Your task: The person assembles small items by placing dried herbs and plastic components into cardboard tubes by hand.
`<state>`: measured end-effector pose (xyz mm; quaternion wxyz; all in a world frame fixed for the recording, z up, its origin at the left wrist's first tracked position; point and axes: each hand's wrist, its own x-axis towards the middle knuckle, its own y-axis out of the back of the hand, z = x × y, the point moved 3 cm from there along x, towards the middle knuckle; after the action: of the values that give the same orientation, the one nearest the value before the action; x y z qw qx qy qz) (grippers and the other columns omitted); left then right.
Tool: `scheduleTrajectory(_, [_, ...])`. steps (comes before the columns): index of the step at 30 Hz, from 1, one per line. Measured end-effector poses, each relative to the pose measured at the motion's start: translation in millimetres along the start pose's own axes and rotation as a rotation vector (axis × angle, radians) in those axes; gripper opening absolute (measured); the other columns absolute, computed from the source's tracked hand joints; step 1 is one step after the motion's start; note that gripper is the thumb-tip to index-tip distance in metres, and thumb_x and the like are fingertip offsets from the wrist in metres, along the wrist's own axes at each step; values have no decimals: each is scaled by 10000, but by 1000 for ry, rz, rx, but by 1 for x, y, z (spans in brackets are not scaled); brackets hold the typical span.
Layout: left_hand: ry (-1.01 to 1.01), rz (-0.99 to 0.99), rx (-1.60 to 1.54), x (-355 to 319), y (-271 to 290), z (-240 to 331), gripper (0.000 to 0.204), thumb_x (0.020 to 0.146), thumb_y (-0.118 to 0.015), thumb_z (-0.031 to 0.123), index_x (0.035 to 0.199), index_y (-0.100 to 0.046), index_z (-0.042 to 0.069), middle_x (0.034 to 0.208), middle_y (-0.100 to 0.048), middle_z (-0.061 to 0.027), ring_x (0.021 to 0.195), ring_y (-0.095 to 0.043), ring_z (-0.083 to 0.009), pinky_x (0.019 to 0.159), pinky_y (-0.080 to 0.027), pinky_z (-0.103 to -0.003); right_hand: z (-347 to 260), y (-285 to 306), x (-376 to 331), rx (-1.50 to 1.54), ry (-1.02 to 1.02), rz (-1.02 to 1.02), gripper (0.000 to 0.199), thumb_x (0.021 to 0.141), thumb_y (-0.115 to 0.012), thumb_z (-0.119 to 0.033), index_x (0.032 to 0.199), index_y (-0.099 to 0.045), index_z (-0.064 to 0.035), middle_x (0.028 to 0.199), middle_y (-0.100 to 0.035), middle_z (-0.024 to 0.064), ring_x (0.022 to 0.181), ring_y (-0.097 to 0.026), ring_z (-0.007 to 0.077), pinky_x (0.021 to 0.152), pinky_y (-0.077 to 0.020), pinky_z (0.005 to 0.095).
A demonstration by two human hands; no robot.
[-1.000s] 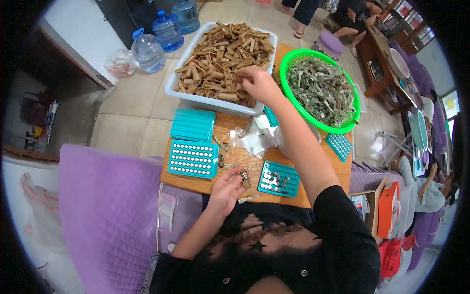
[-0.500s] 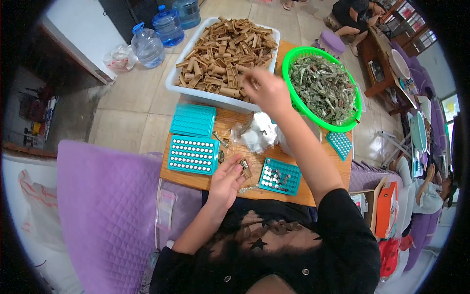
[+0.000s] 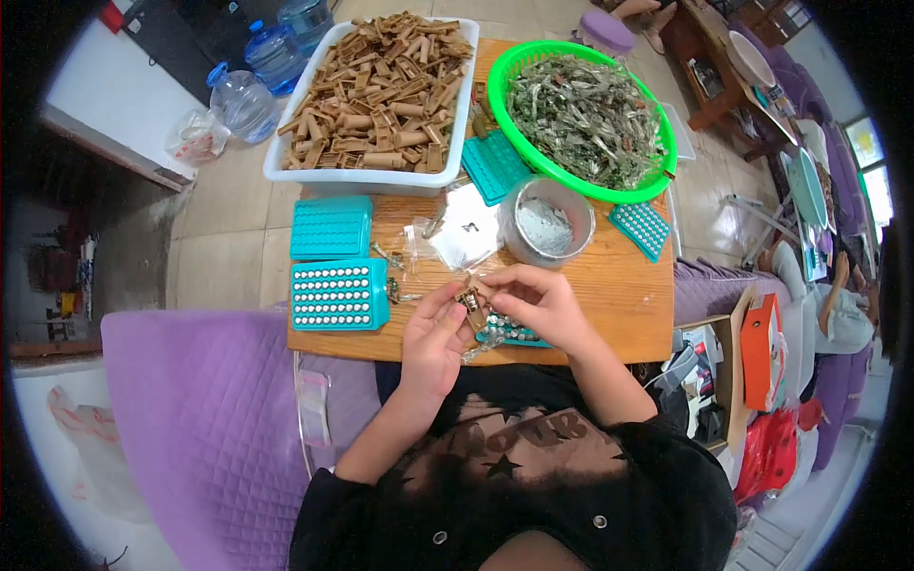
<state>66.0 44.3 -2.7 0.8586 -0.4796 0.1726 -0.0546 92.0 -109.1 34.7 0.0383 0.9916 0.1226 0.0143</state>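
In front of my chest, my left hand (image 3: pixel 433 335) is closed on a small brown plastic casing (image 3: pixel 473 312) with metal bits in it. My right hand (image 3: pixel 545 305) reaches in from the other side, thumb and finger pinched at the casing's upper end. A tan plastic piece seems to be between those fingertips, partly covered. Under the hands lies a turquoise tray (image 3: pixel 519 333) with round silver pieces, mostly hidden. Another turquoise tray (image 3: pixel 339 296), filled with rows of silver discs, sits to the left. Small metal parts (image 3: pixel 392 255) lie beside it on clear plastic.
A white bin (image 3: pixel 369 181) heaped with brown casings stands far left; a green basket (image 3: pixel 668 143) of clear strips stands far right. Between them are a round tub (image 3: pixel 585 228), a white sheet (image 3: pixel 468 228) and a turquoise tray (image 3: pixel 495 167). A purple quilted cover (image 3: pixel 200 428) hangs at left.
My right hand has come back from the brown casings bin to meet my left hand at the casing. The view has shifted, uncovering the round tub.
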Motion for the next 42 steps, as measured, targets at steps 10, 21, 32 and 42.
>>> scheduleTrajectory(10, [-5,62,235,-4,-11,-15,281,875,-497,5,1156,-489,3,1117,-562,-145,1025,-566,-222,874,-491,-343,13,8,-31,331,-140,103,309,751,-664,7,1037,-553,43,904,-592,44,785,-556,84,717,-474,223])
scheduleTrajectory(21, [-46,28,254,-8,-17,-19,311,838,-544,-40,1142,-491,-9,1129,-560,-149,1030,-562,-216,889,-472,-322,-6,1,-39,-216,169,226,309,689,-700,-8,976,-587,-6,837,-603,84,736,-604,159,672,-502,270])
scheduleTrajectory(32, [-216,-35,463,-17,-35,-19,328,856,-529,-41,1175,-453,-53,1169,-531,-153,1081,-524,-198,940,-423,-318,-1,-5,-41,-306,149,44,239,764,-644,-59,966,-546,20,908,-568,142,810,-579,264,718,-477,331])
scheduleTrajectory(42, [-149,-136,703,-16,-40,-12,310,868,-514,-31,1172,-457,-53,1153,-527,-131,1094,-502,-169,914,-430,-281,1,1,-40,-397,319,21,322,740,-666,-79,1022,-543,14,968,-574,154,925,-570,306,775,-457,341])
